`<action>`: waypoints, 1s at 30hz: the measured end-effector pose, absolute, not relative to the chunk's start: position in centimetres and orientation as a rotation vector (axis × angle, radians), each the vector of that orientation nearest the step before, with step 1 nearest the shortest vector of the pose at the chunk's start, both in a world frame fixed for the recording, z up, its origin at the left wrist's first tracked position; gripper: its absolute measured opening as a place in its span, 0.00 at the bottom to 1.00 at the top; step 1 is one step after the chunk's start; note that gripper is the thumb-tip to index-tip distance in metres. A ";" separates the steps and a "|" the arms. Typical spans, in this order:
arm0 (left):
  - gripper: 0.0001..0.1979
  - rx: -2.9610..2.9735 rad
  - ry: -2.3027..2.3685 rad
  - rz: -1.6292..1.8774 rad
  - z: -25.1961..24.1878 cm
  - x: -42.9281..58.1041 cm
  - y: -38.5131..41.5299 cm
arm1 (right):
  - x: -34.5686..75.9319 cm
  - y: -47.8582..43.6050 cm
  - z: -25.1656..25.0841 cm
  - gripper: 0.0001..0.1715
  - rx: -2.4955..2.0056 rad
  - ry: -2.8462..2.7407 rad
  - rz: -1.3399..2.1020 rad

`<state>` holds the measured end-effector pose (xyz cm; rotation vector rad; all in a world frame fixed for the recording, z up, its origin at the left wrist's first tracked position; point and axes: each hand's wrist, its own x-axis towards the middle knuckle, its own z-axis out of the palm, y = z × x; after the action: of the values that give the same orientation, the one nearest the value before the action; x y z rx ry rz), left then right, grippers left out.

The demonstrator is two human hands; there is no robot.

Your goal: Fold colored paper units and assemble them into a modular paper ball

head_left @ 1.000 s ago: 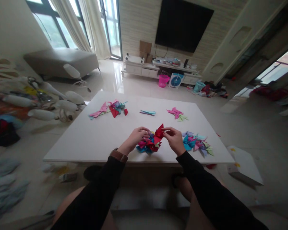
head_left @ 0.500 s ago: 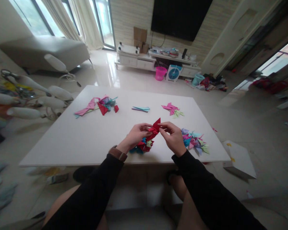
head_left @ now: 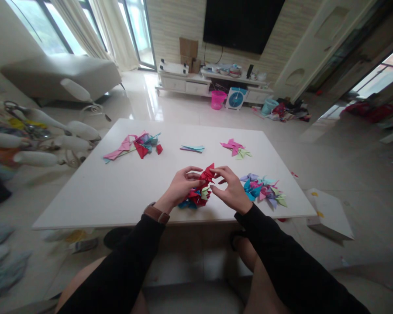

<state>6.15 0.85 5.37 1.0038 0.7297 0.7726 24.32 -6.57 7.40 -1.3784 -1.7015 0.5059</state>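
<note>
A folded red paper piece (head_left: 208, 173) is held above the near middle of the white table (head_left: 144, 185). My left hand (head_left: 182, 185) pinches it from the left between thumb and fingers. On its right side is my right hand (head_left: 229, 186), with its thumb apart from the fingers and a fingertip at the paper's upper edge. Just below the held piece lies a small pile of red, blue and pale green folded paper (head_left: 198, 199). Beyond my right hand is a larger pile of purple, blue, pink and green folded pieces (head_left: 265, 191).
Pink, red and teal folded papers (head_left: 140, 144) lie at the table's far left. Thin flat strips (head_left: 192, 148) rest at the far middle, and pink and green pieces (head_left: 235, 148) at the far right. A white box (head_left: 329, 213) stands right of the table.
The red paper has shifted slightly left and turned in my left hand. My right thumb has come away from it, and the right fingers have spread.
</note>
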 end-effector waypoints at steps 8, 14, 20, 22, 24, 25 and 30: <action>0.27 1.020 0.725 0.803 5.7 5.8 1.0 | 23.7 -6.2 7.3 0.22 -1.346 -1.629 0.588; 0.28 0.992 0.668 0.765 5.7 5.7 0.9 | 23.5 -6.0 7.0 0.18 -1.368 -1.570 0.636; 0.26 1.028 0.703 0.805 5.6 5.9 0.9 | 23.5 -6.0 6.7 0.17 -1.425 -1.539 0.626; 0.26 1.016 0.707 0.799 5.6 5.9 0.9 | 23.5 -6.0 6.7 0.18 -1.431 -1.545 0.631; 0.26 1.003 0.713 0.802 5.6 5.9 0.8 | 23.4 -6.0 6.6 0.17 -1.434 -1.557 0.636; 0.26 0.997 0.715 0.804 5.6 5.9 0.8 | 23.4 -6.0 6.6 0.17 -1.433 -1.560 0.639; 0.27 0.994 0.723 0.804 5.6 6.0 0.9 | 23.1 -6.1 6.6 0.12 -1.421 -1.590 0.647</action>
<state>5.95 0.86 5.60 0.9938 0.7227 0.8044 23.15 -6.06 6.64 -1.4209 -1.5897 0.6465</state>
